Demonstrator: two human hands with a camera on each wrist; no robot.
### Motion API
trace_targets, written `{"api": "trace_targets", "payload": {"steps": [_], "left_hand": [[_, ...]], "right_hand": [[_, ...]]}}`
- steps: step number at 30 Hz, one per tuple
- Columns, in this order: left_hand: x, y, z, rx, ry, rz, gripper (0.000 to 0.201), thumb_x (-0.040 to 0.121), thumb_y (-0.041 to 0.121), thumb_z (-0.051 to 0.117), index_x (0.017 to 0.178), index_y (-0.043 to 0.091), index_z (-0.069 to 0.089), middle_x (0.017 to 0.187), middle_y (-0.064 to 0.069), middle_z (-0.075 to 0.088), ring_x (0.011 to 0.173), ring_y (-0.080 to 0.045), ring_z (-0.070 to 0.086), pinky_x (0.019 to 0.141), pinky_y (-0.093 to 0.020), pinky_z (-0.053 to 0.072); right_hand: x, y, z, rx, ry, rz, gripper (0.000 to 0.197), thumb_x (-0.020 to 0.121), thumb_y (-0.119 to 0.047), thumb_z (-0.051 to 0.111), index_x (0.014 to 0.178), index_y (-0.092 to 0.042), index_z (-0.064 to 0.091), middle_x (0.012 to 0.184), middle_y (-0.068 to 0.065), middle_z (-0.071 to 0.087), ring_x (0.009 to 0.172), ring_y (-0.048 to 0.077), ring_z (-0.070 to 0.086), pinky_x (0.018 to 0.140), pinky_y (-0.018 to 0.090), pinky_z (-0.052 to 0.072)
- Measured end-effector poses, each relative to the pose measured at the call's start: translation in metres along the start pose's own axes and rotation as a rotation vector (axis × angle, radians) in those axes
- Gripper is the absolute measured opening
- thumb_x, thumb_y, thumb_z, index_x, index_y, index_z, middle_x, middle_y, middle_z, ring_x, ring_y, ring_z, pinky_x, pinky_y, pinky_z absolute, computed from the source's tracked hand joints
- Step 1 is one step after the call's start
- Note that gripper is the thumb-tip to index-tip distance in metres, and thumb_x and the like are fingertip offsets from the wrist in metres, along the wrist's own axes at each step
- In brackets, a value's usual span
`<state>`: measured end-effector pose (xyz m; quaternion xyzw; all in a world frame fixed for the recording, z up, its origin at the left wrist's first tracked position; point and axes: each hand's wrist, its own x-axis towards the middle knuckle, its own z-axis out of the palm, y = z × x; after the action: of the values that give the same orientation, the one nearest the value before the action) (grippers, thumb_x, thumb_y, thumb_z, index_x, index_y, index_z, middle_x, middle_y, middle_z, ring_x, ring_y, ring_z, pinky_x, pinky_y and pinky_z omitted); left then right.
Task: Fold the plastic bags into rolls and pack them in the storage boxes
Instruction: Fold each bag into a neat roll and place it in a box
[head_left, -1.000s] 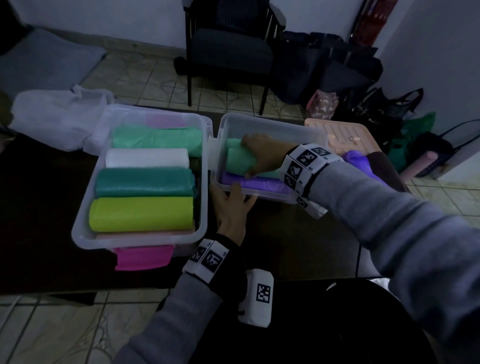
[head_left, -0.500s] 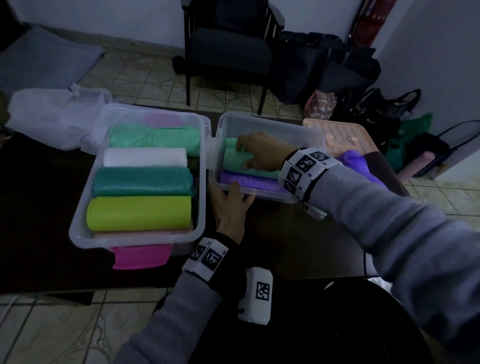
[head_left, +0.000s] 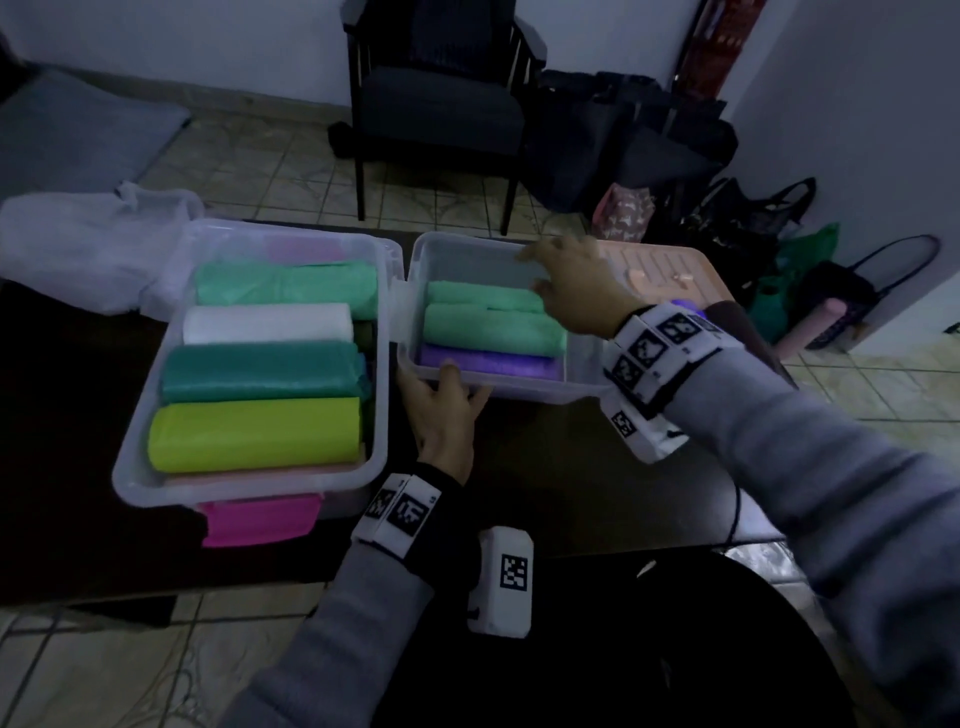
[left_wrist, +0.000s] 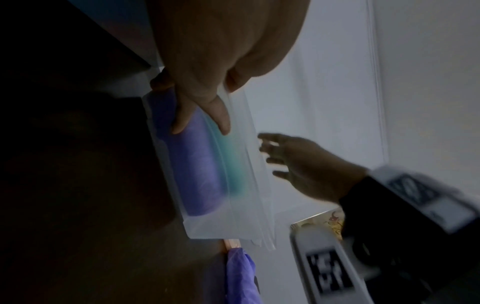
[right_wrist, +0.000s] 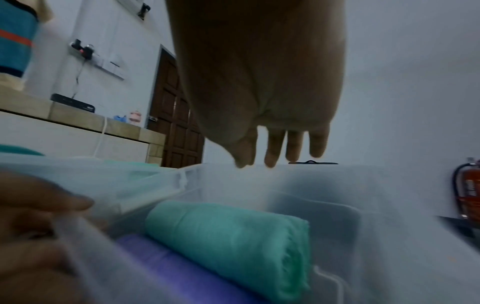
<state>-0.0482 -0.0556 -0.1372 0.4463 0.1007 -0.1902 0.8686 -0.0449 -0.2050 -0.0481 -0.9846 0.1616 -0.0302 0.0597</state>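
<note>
1. Since a second ago the right hand (head_left: 574, 293) has lifted off the mint roll (head_left: 493, 330) and hangs above it, fingers loosely spread, holding nothing.
2. The large translucent box (head_left: 249, 483) at left holds crinkly plastic cylinders lying left to right.
3. The left hand (head_left: 444, 410) grips the near rim of the small box (head_left: 530, 387), thumb inside.
4. Inside, the mint roll and the purple roll (head_left: 488, 361) lie lengthwise, left to right.

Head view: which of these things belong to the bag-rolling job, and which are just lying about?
Job:
small box, held by left hand
mint roll, purple roll
right hand, open above them
large box, full of rolls
loose white bag

Lying about:
chair
dark bags
peach lid
</note>
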Motion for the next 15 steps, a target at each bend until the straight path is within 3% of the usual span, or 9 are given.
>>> {"api": "trace_targets", "payload": {"steps": [3, 6, 8, 11, 13, 15], "left_hand": [[0.001, 0.003, 0.008, 0.080, 0.053, 0.016, 0.060, 0.097, 0.006, 0.043, 0.149, 0.025, 0.019, 0.152, -0.007, 0.024, 0.129, -0.030, 0.042, 0.067, -0.023, 0.055], [0.002, 0.004, 0.015, 0.098, 0.102, 0.019, 0.059, 0.098, 0.007, 0.043, 0.149, 0.022, 0.018, 0.153, -0.007, 0.021, 0.132, -0.029, 0.039, 0.081, -0.028, 0.051], [0.004, 0.006, 0.019, 0.101, 0.123, 0.021, 0.058, 0.097, 0.007, 0.044, 0.149, 0.020, 0.020, 0.153, -0.007, 0.023, 0.132, -0.029, 0.038, 0.082, -0.028, 0.050], [0.009, 0.010, 0.025, 0.085, 0.146, -0.005, 0.055, 0.097, 0.009, 0.046, 0.147, 0.017, 0.025, 0.149, -0.008, 0.030, 0.129, -0.028, 0.041, 0.069, -0.024, 0.054], [0.010, 0.011, 0.029, 0.082, 0.173, -0.010, 0.053, 0.097, 0.012, 0.048, 0.146, 0.016, 0.028, 0.147, -0.009, 0.032, 0.126, -0.029, 0.043, 0.059, -0.021, 0.055], [0.009, 0.011, 0.030, 0.136, 0.215, -0.006, 0.053, 0.096, 0.016, 0.050, 0.145, 0.017, 0.030, 0.146, -0.009, 0.034, 0.125, -0.029, 0.045, 0.066, -0.024, 0.054]], "right_hand": [[-0.024, 0.027, 0.000, 0.015, 0.117, 0.192, 0.040, 0.091, -0.009, 0.047, 0.132, -0.013, 0.047, 0.134, 0.018, 0.039, 0.126, 0.035, 0.032, 0.102, 0.039, 0.031], [-0.042, 0.041, 0.003, 0.117, 0.005, 0.434, 0.043, 0.095, -0.014, 0.047, 0.136, -0.007, 0.038, 0.137, 0.022, 0.035, 0.126, 0.040, 0.036, 0.103, 0.043, 0.032], [-0.047, 0.048, 0.008, 0.229, -0.074, 0.493, 0.037, 0.097, -0.016, 0.045, 0.131, -0.001, 0.042, 0.131, 0.022, 0.047, 0.117, 0.036, 0.050, 0.090, 0.036, 0.044], [-0.049, 0.053, 0.018, 0.498, -0.078, 0.523, 0.033, 0.098, -0.017, 0.042, 0.125, -0.001, 0.051, 0.118, 0.020, 0.059, 0.079, 0.027, 0.064, 0.052, 0.023, 0.048], [-0.048, 0.056, 0.022, 0.579, -0.053, 0.548, 0.035, 0.099, -0.020, 0.042, 0.130, -0.004, 0.049, 0.117, 0.016, 0.060, 0.060, 0.015, 0.057, 0.048, 0.018, 0.045], [-0.047, 0.059, 0.025, 0.628, -0.036, 0.554, 0.037, 0.100, -0.022, 0.042, 0.133, -0.005, 0.048, 0.117, 0.016, 0.061, 0.056, 0.011, 0.053, 0.048, 0.018, 0.043]]}}
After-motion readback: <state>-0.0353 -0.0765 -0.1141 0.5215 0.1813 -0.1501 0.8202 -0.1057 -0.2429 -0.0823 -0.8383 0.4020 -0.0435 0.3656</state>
